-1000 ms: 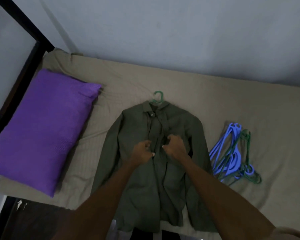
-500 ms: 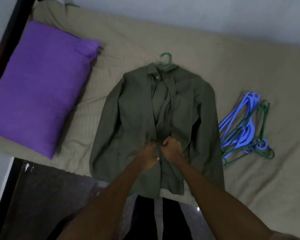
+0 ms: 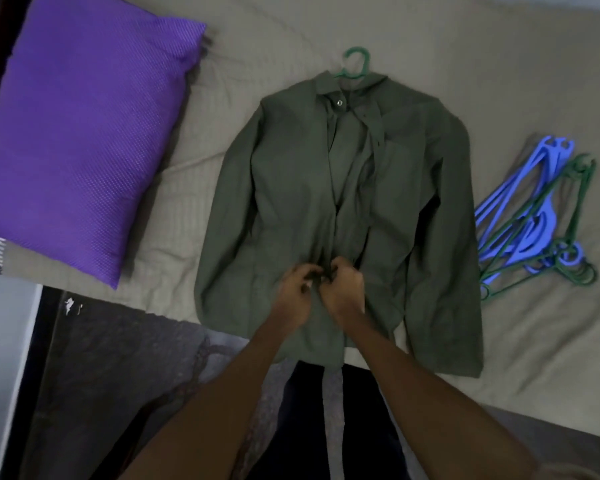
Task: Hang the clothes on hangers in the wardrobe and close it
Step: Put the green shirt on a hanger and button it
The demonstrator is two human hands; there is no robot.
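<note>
The shirt (image 3: 291,202) lay flat on the bed (image 3: 516,341), front up, collar away from the person and hem at the bed's near edge. Its front stood open from the collar down to the hands. A green hanger (image 3: 355,62) sat inside it, only the hook showing beyond the collar.

Both hands met on the shirt's front opening, low on the shirt. The left hand (image 3: 297,292) had its fingers curled, pinching the left edge of the opening. The right hand (image 3: 343,287) was curled the same way on the right edge, touching the left hand. So each grip was narrow and held shirt cloth; whether a button lay between the fingers could not be told, as the hands were blurred.

Right of the shirt, apart from its sleeve, lay a pile of hangers (image 3: 534,223), blue and green ones tangled together. Left of the shirt, apart from it, lay a purple pillow (image 3: 77,133). Below the shirt's hem, past the bed's edge, were the person's dark trouser legs (image 3: 361,427) and the floor (image 3: 136,358).
</note>
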